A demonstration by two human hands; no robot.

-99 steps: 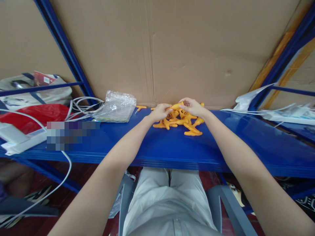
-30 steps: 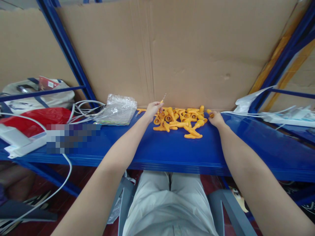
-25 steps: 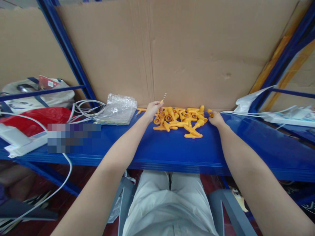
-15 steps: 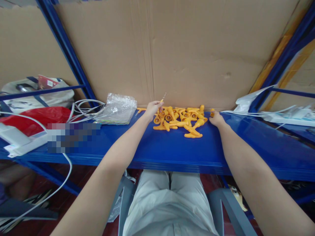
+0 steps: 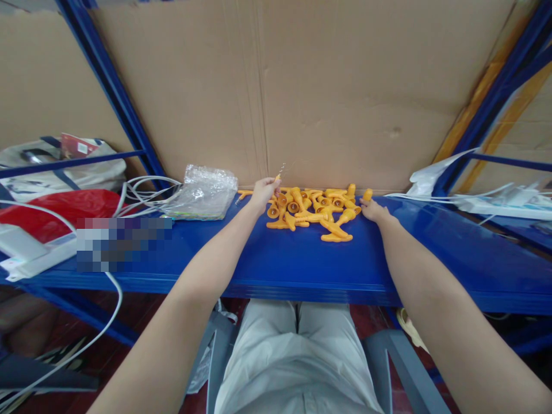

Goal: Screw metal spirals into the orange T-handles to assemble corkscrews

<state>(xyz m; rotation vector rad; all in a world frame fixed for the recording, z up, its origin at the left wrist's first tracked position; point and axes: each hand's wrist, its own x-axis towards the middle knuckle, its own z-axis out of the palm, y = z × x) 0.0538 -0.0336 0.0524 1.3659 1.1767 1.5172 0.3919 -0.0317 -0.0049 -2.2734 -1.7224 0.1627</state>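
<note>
My left hand (image 5: 265, 194) is closed on a corkscrew (image 5: 282, 169) above the pile's left part; the metal spiral points up and its yellow handle is mostly hidden in my fingers. Right of the pile, my right hand (image 5: 374, 211) grips a yellow plastic cap-like piece (image 5: 368, 195), which stands up from the fingertips. Between the hands lies a pile of yellow plastic parts (image 5: 319, 217), several with round cup-shaped ends and several with T-shaped handles. Another corkscrew (image 5: 245, 194) rests left of the pile, its spiral toward the table.
The blue table (image 5: 280, 259) ends at a cardboard wall (image 5: 336, 103). Clear plastic bags (image 5: 204, 192) lie left of the pile, near white cables (image 5: 150, 187) and a red bag (image 5: 86, 208). A white plastic bag (image 5: 425, 181) sits at right, by a blue post.
The yellow piece in my right hand has tipped more upright. My left hand still holds the corkscrew up. The whole view has shifted slightly.
</note>
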